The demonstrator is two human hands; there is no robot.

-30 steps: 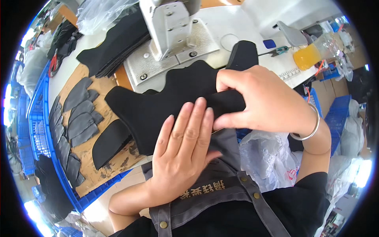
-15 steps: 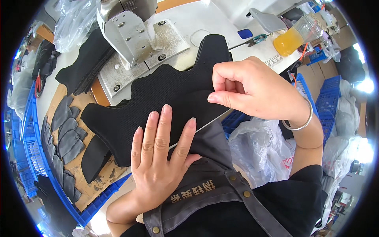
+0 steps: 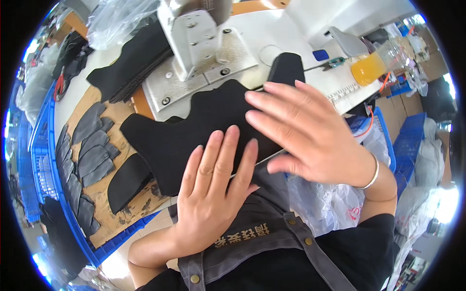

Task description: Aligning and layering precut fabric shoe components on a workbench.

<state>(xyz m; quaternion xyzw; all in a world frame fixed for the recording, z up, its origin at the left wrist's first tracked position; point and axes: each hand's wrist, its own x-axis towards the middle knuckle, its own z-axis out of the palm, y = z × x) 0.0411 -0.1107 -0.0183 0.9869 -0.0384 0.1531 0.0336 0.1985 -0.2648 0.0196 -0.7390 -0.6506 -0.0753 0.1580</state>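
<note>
Left hand (image 3: 211, 191): open, palm down, fingers straight and close together, lying flat on the black fabric piece (image 3: 204, 123); grasps nothing.
Right hand (image 3: 303, 131): open, fingers spread, above the right part of the fabric; whether it touches the cloth cannot be told. Not clenched, nothing held. A silver bangle (image 3: 370, 175) sits on the wrist.
Black fabric piece: wavy-edged, spread at the near edge of the white sewing table (image 3: 310, 19), its upper edge on the metal plate (image 3: 194, 80) of the sewing machine (image 3: 194, 34), its near edge overhanging toward the person's lap.
Machine: grey head upright at the middle of the table, just behind the fabric.
Left side: cardboard sheet (image 3: 104, 194) carrying rows of dark grey cut pieces (image 3: 90, 145); it lies on a blue crate (image 3: 48, 140).
Far left of table: stack of black pieces (image 3: 131, 60) beside the machine, clear plastic bag (image 3: 116, 17) behind it.
Right edge of table: orange bottle (image 3: 367, 68), well apart from both hands.
Person: grey apron (image 3: 272, 242) over black top.
</note>
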